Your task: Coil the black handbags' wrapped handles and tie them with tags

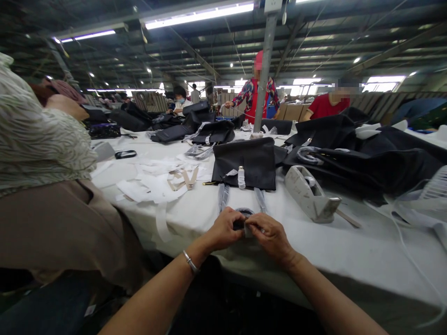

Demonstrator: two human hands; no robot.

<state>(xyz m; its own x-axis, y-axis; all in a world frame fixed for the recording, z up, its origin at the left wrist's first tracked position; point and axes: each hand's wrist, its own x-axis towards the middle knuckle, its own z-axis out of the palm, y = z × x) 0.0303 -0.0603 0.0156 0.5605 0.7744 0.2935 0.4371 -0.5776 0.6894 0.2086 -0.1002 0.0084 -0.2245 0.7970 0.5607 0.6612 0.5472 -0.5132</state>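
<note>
Bare left hand (226,229) and bare right hand (270,236) pinching a dark, curved, plastic-wrapped strap (245,212) at the white table's (195,218) edge, black leather-look bag (244,160) just beyond the fingers, grey tape dispenser (310,195) right of them.

Head cam, worn up top, looks fwd & down across the worktop (296,239) from its near edge. L hand (221,228) & R hand (269,232) are closest, btm ctr, by that edge. Wide view: worktop's far side sits approx mid-ht, post (265,70) beyond ctr, ceiling lights (199,16) along top.
</note>
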